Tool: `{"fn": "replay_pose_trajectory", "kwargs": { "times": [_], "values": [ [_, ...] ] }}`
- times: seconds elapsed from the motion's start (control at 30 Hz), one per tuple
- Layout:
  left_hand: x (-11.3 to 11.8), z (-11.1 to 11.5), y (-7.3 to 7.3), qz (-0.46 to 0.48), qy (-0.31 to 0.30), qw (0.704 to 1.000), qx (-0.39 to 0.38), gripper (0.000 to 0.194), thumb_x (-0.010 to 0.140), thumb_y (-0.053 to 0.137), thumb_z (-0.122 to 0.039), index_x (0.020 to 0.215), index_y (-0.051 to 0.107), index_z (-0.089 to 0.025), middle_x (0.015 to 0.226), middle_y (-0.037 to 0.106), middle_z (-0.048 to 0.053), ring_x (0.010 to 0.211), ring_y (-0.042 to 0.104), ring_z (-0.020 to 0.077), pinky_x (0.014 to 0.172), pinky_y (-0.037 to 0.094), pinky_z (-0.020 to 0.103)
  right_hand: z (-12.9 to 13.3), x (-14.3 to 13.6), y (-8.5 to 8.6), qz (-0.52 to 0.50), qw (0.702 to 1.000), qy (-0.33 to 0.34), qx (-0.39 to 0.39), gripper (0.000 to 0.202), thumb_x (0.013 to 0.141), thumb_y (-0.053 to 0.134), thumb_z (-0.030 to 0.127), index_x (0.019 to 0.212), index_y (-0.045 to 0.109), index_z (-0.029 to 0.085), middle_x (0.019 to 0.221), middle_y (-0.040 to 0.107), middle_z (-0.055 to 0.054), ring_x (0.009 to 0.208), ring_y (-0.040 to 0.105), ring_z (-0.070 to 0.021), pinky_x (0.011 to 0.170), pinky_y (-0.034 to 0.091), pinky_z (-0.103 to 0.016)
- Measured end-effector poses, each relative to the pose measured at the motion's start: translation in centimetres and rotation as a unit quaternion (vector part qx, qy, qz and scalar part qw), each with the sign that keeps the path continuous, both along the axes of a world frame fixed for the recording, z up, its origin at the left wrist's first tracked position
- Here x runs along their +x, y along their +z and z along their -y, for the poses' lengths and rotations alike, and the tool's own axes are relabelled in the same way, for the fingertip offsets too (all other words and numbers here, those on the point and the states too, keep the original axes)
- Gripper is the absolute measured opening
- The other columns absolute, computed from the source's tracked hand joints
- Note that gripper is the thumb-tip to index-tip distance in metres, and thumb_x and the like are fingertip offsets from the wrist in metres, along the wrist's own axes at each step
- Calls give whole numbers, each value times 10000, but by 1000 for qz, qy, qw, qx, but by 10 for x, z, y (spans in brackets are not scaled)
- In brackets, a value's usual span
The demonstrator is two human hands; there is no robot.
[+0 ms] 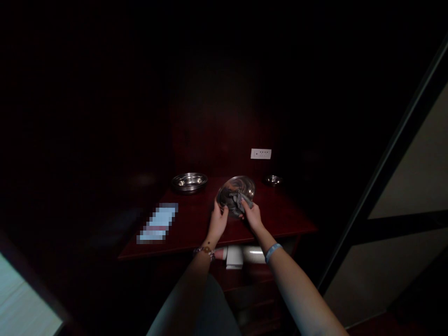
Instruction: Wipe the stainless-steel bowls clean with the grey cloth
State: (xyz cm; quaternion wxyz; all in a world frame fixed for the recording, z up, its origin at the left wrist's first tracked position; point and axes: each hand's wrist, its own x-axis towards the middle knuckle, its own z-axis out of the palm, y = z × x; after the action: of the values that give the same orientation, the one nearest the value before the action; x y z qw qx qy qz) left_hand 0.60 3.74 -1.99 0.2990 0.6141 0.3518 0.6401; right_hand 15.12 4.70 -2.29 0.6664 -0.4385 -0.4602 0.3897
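A shiny metal bowl (231,186) is held tilted above the dark red tabletop, its inside facing me. My left hand (219,220) grips the bowl's lower left rim, thumb at the edge. In my right hand (252,215) is a crumpled grey cloth (237,201), pressed against the inside of the bowl at its lower right. Some of the right fingers are hidden behind the cloth and the bowl.
On the red tabletop (196,224), a wide metal dish (189,181) sits at the back left and a small metal bowl (273,180) at the back right. A blurred-out pale rectangle (158,224) lies left. A white socket (261,154) is on the back wall. White objects (234,257) sit below the tabletop.
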Motion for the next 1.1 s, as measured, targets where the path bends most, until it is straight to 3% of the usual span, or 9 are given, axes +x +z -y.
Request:
{"fn": "replay_pose_trajectory", "kwargs": {
  "times": [0.13, 0.3, 0.47, 0.77, 0.9, 1.1],
  "values": [
    [1, 3, 3, 11, -19, 1000, 9, 597, 904, 497, -277, 1461, 303, -183, 1434, 507, 148, 1322, 499, 214, 1149, 339, 406, 0, 1, -1, -17, 1000, -14, 0, 476, 691, 713, 619, 819, 626, 169, 601, 658, 5, 388, 526, -122, 359, 391, -230],
    [2, -3, -2, 42, -36, 998, 11, 738, 851, 608, -312, 1479, 245, -181, 1480, 454, 163, 1359, 459, 225, 1156, 330, 408, 3, 1, 2, -22, 999, 22, -5, 471, 692, 716, 615, 803, 637, 164, 584, 648, 6, 397, 513, -111, 361, 365, -217],
    [3, -12, -13, -1, -65, 998, -19, 445, 818, 636, -373, 1185, 570, -130, 1230, 657, 158, 1193, 593, 258, 1102, 387, 438, 6, 0, 5, -7, 998, 58, 0, 495, 708, 695, 623, 868, 661, 155, 613, 666, 0, 401, 506, -110, 366, 360, -224],
    [0, -13, -11, 12, -15, 999, -28, 343, 818, 596, -351, 1084, 618, -136, 1125, 692, 141, 1104, 627, 249, 1040, 429, 415, 4, 0, 3, 17, 998, 61, -5, 507, 706, 691, 643, 831, 651, 154, 629, 678, -11, 408, 533, -122, 381, 396, -233],
    [2, -10, -8, 15, -9, 1000, -12, 407, 829, 576, -323, 1192, 589, -139, 1196, 660, 149, 1178, 593, 260, 1084, 393, 435, 2, 1, 1, -9, 999, 35, 0, 488, 697, 706, 623, 830, 647, 157, 634, 676, -12, 425, 531, -120, 394, 421, -233],
    [0, -4, -1, 47, -8, 998, 42, 599, 868, 554, -304, 1438, 395, -211, 1478, 466, 115, 1374, 432, 228, 1176, 291, 404, -1, 1, -1, -17, 1000, 1, 16, 538, 676, 709, 630, 885, 663, 136, 732, 708, -42, 506, 570, -135, 436, 467, -237]
  ]
}}
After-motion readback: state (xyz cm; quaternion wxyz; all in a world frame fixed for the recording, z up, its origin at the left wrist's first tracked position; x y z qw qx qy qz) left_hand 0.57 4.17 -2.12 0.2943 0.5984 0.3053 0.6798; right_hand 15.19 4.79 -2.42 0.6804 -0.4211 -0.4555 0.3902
